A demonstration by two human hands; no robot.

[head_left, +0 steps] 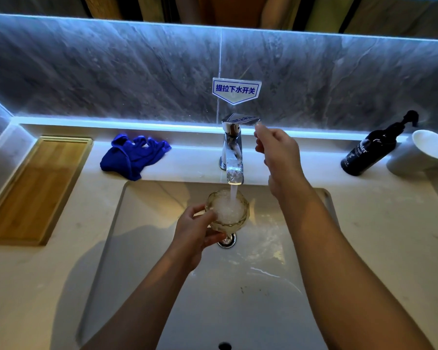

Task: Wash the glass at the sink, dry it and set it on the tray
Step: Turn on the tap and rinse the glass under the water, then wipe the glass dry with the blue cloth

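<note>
A faceted clear glass (228, 210) stands upright under the chrome tap (233, 152), and running water foams inside it. My left hand (196, 231) grips the glass from its left side over the white sink (147, 248). My right hand (278, 155) is raised at the tap, fingertips touching the right end of the lever handle (240, 119). A wooden tray (33, 188) lies on the counter at the far left. A crumpled blue cloth (134, 155) rests on the ledge left of the tap.
The drain (227, 240) shows just below the glass. A black pump bottle (374, 147) and a white mug (422, 152) stand on the ledge at the right. A small sign (235, 90) is stuck on the grey wall above the tap.
</note>
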